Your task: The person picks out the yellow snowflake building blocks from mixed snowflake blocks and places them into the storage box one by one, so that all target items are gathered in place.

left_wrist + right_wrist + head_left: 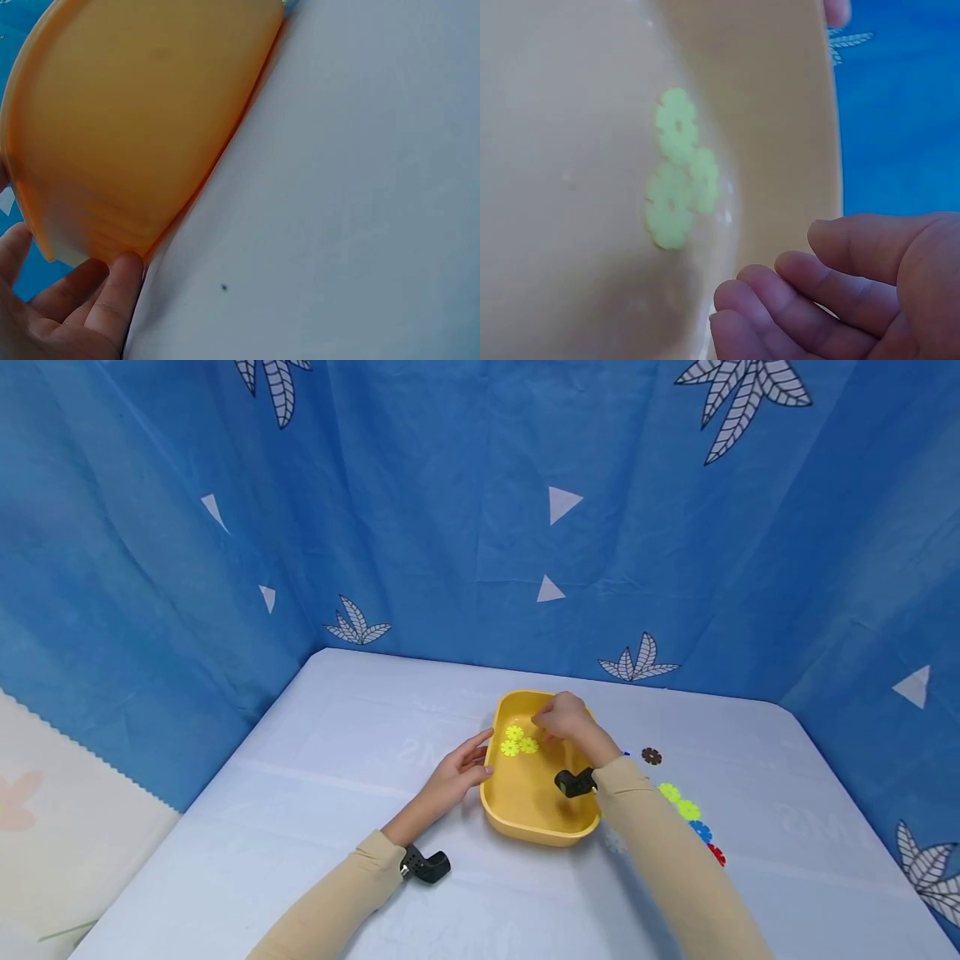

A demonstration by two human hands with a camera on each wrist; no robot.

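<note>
A yellow plastic basin (528, 793) stands on the white table, with three yellow-green snowflake building discs (517, 742) touching one another on its floor. My left hand (456, 772) rests its fingers against the basin's left side; in the left wrist view, the fingertips (126, 270) are on the outer wall near the bottom. Over the far right part of the basin hangs my right hand (566, 718). In the right wrist view its fingers are loosely bent, the thumb (855, 244) stands apart from them, and nothing shows between. The discs (676, 180) lie just beyond these fingers.
Right of the basin, partly behind the right sleeve, lie more discs: a brown one (652, 756), yellow-green ones (687, 810), a blue one (701, 831) and a red one (717, 855). A pale clear disc (615, 839) is by the basin's near right corner. Blue curtain (480, 527) hangs behind.
</note>
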